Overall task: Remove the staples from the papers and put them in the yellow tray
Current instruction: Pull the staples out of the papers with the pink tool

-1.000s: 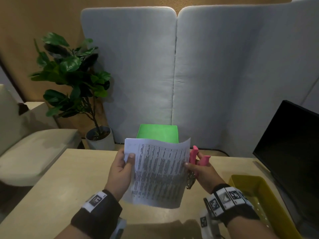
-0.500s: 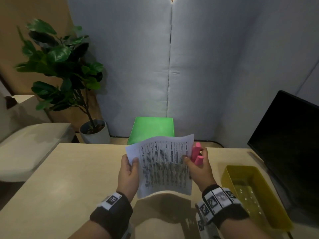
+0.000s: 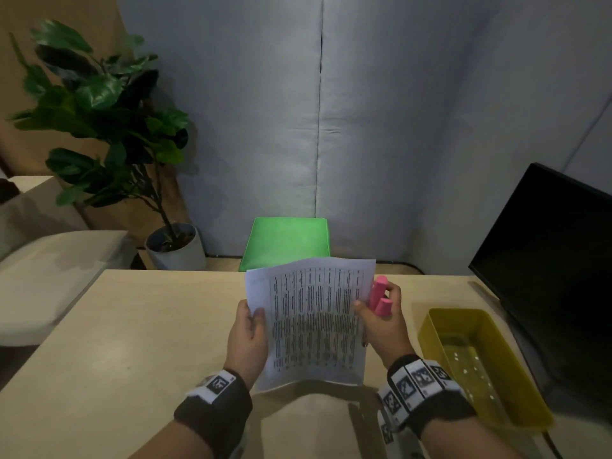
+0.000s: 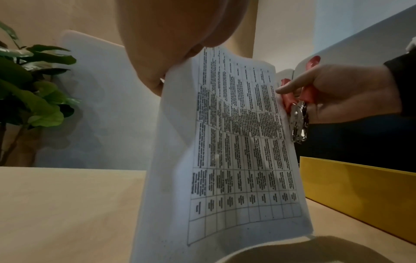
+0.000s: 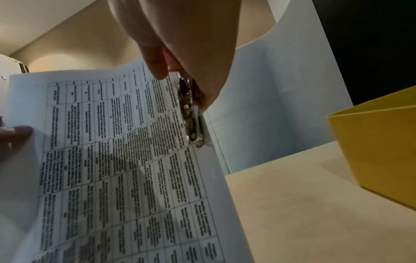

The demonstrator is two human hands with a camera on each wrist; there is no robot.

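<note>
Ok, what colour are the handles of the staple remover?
Pink, on the staple remover in the right hand; clearest in the head view.

A pale wooden table [image 3: 132,342] carries a yellow tray [image 3: 526,405] at its right side.

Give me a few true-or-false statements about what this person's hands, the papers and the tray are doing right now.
1. The left hand holds the papers by their left edge. True.
2. The papers lie flat on the table. False: both hands hold them up above it.
3. The right hand holds a pink-handled staple remover while its thumb is on the papers. True.
4. The yellow tray sits to the person's left. False: it is on the right, near the dark monitor.
5. The papers are already in the yellow tray. False: they are still in the hands.
</note>
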